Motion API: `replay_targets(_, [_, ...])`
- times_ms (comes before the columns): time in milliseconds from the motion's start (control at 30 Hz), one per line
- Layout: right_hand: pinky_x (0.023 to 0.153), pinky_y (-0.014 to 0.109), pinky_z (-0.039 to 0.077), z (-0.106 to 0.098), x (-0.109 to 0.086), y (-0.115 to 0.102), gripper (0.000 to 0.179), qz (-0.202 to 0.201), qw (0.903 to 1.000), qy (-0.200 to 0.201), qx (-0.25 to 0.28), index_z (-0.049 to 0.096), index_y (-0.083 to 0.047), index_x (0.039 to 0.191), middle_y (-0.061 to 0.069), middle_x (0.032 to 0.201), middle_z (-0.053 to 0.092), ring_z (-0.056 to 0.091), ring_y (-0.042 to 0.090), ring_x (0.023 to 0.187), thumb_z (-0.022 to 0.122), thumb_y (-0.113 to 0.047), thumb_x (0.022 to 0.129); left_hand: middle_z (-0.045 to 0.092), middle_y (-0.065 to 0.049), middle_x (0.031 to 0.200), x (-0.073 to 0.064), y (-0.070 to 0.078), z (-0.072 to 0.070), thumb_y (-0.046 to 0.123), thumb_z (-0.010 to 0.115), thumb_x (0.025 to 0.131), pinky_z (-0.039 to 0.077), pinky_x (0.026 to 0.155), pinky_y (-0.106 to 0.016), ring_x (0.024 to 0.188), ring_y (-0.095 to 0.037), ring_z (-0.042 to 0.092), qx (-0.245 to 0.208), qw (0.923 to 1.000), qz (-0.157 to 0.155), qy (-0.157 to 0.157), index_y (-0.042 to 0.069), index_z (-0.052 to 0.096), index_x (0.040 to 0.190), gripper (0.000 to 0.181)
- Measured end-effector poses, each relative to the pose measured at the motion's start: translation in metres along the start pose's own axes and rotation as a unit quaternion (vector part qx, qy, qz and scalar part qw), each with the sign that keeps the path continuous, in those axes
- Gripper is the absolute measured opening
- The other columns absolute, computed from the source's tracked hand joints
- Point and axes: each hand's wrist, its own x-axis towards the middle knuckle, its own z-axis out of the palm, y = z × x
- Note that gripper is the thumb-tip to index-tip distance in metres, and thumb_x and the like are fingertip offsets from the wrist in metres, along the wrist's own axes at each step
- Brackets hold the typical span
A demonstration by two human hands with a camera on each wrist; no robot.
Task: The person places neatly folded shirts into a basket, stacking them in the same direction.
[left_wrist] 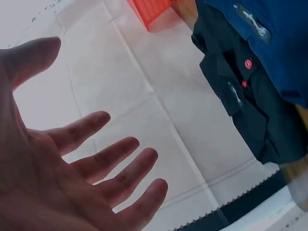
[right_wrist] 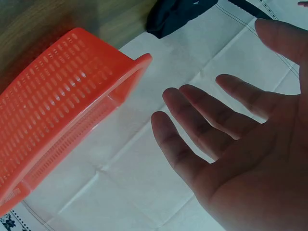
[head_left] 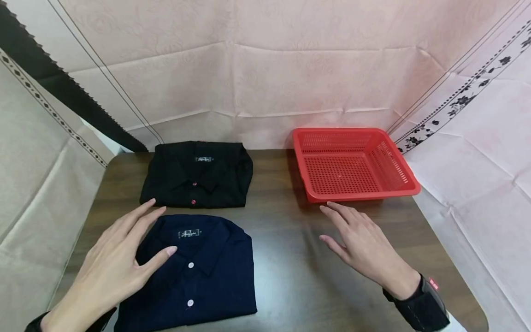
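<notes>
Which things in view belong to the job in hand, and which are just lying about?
Likely in the job, nearest the hands:
- folded navy shirt
- folded black shirt
- red plastic basket

Apparently just surroundings:
- wood-grain table
- pale patterned cloth

We record a brown wood-grain table (head_left: 282, 276) with rounded corners and a pale sheen near the middle of its top. At far left on it we observe a folded black shirt (head_left: 178, 170) with red buttons (head_left: 194, 184). Just nearer to us lies a folded navy shirt (head_left: 226, 286) with white buttons (head_left: 191, 265); a narrow strip of tabletop separates the two. At far right we note a red perforated basket (head_left: 365, 196), upright, apart from both shirts.
</notes>
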Motion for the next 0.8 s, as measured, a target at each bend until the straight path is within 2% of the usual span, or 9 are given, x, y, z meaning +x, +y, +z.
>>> replay_targets(133, [0.093, 0.053, 0.050, -0.001, 0.001, 0.002, 0.068, 0.001, 1.0000, 0.002, -0.003, 0.053, -0.011, 0.141, 0.012, 0.140, 0.054, 0.054, 0.029, 0.123, 0.062, -0.053, 0.088, 0.037, -0.012, 0.156, 0.006, 0.007, 0.005, 0.051, 0.073, 0.079, 0.033, 0.097, -0.071, 0.130, -0.043, 0.041, -0.013, 0.9999, 0.005, 0.003, 0.017, 0.046, 0.147, 0.080])
replay_targets(300, [0.092, 0.053, 0.050, -0.002, 0.001, 0.005, 0.068, 0.003, 1.0000, -0.002, -0.003, 0.053, -0.011, 0.141, 0.013, 0.140, 0.054, 0.054, 0.030, 0.122, 0.061, -0.053, 0.089, 0.037, -0.009, 0.156, 0.018, 0.014, 0.018, 0.051, 0.072, 0.080, 0.036, 0.098, -0.068, 0.132, -0.040, 0.042, -0.022, 0.9994, 0.026, 0.001, 0.020, 0.045, 0.148, 0.079])
replay_targets(567, [0.092, 0.054, 0.050, 0.000, 0.001, 0.014, 0.068, 0.013, 0.9999, -0.004, -0.004, 0.053, -0.009, 0.140, 0.014, 0.138, 0.055, 0.053, 0.030, 0.123, 0.061, -0.053, 0.089, 0.033, -0.010, 0.158, 0.041, 0.027, 0.043, 0.059, 0.061, 0.086, 0.037, 0.101, -0.065, 0.137, -0.037, 0.038, -0.037, 0.9973, 0.056, -0.030, 0.018, 0.044, 0.149, 0.077])
replay_targets(800, [0.090, 0.054, 0.051, 0.004, 0.002, 0.025, 0.067, 0.010, 0.9997, 0.016, -0.012, 0.054, -0.007, 0.138, 0.014, 0.133, 0.057, 0.054, 0.030, 0.120, 0.070, -0.044, 0.084, 0.030, -0.008, 0.160, 0.062, 0.045, 0.059, 0.060, 0.060, 0.086, 0.033, 0.107, -0.062, 0.139, -0.036, 0.035, -0.048, 0.9945, 0.085, -0.039, 0.020, 0.040, 0.151, 0.079])
